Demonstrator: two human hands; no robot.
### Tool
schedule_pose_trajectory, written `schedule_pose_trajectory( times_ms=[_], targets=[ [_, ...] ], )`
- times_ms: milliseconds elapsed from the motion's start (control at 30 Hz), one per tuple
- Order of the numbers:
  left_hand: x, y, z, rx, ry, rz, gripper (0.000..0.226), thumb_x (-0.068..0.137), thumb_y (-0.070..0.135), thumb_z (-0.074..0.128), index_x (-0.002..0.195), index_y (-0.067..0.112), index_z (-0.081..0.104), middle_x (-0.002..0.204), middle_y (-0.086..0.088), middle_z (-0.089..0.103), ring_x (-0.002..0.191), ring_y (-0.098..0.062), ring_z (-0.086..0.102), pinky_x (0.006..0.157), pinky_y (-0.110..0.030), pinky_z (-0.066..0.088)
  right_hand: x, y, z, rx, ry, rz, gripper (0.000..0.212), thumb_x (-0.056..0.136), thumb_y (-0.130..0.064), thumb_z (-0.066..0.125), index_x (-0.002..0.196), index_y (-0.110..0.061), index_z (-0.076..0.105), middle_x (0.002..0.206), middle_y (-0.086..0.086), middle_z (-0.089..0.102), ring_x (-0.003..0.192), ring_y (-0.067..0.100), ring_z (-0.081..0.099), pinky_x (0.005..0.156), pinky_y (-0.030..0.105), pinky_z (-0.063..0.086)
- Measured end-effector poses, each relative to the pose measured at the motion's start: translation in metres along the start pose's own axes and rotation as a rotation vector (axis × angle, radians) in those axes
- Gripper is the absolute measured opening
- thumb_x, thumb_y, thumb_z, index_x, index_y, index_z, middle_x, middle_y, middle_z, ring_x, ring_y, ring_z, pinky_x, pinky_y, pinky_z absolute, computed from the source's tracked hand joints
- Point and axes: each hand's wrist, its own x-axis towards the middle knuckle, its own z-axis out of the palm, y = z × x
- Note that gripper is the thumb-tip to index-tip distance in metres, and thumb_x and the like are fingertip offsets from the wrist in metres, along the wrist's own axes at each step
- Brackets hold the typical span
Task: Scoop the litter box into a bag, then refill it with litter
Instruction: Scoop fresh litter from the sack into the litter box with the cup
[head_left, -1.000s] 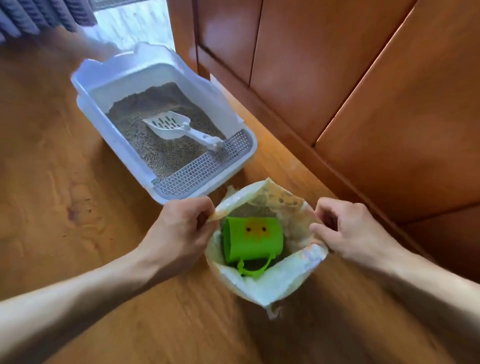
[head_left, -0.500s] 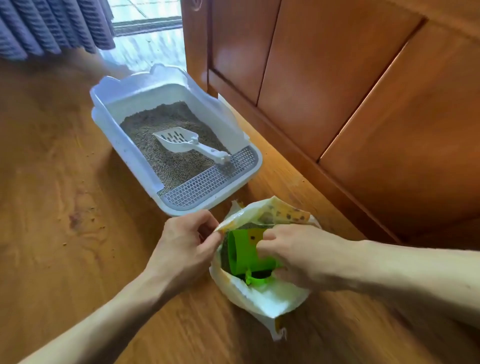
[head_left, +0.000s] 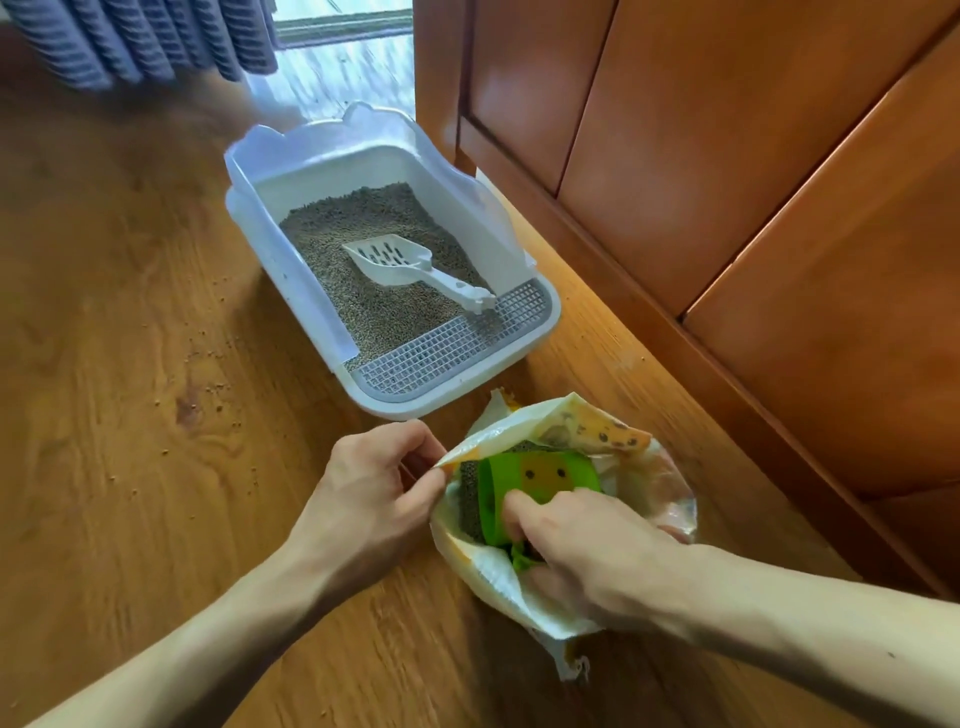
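Left hand (head_left: 363, 493) pinches litter bag (head_left: 519, 577) rim open; right hand (head_left: 582, 540) grips green cup (head_left: 540, 478) inside. Fill level, lift slow toward litter box (head_left: 519, 332), 11 o'clock.

A wooden cabinet (head_left: 727, 182) stands by a grey curtain (head_left: 130, 41).

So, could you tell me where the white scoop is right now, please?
In the head view, the white scoop lies on the litter inside the litter box, left of the wooden cabinet, its handle pointing toward the grid step at the near end.
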Motion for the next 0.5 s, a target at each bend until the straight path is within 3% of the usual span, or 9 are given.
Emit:
schedule_pose_trajectory(
  times_ms=[200, 333, 500],
  targets=[
    [0.006, 0.011, 0.005, -0.049, 0.005, 0.022, 0.013, 0.09, 0.019, 0.07, 0.078, 0.025, 0.069, 0.068, 0.008, 0.065, 0.063, -0.007, 0.061, 0.053, -0.017, 0.045, -0.009, 0.011, -0.01, 0.019, 0.048, -0.003, 0.021, 0.097, -0.034, 0.047, 0.11, -0.019, 0.039, 0.08, 0.001, 0.05, 0.078, 0.028, 0.054, 0.068, 0.042, 0.048],
    [0.008, 0.012, 0.009, -0.017, -0.007, 0.03, 0.013, 0.09, 0.02, 0.07, 0.078, 0.024, 0.068, 0.067, 0.008, 0.064, 0.063, -0.007, 0.059, 0.054, -0.017, 0.045, -0.017, 0.019, -0.02, 0.091, 0.16, -0.016, 0.015, 0.099, -0.035, 0.041, 0.098, -0.021, 0.048, 0.09, -0.004, 0.057, 0.082, 0.018, 0.055, 0.074, 0.036, 0.048],
    [0.013, 0.012, 0.007, -0.065, -0.023, 0.012, 0.013, 0.089, 0.018, 0.071, 0.077, 0.021, 0.069, 0.064, 0.005, 0.064, 0.057, -0.005, 0.056, 0.052, -0.015, 0.043, -0.02, 0.034, -0.036, -0.022, 0.347, -0.137, 0.024, 0.098, -0.032, 0.04, 0.087, -0.017, 0.056, 0.078, -0.004, 0.054, 0.063, 0.017, 0.05, 0.057, 0.034, 0.045]
  ],
)
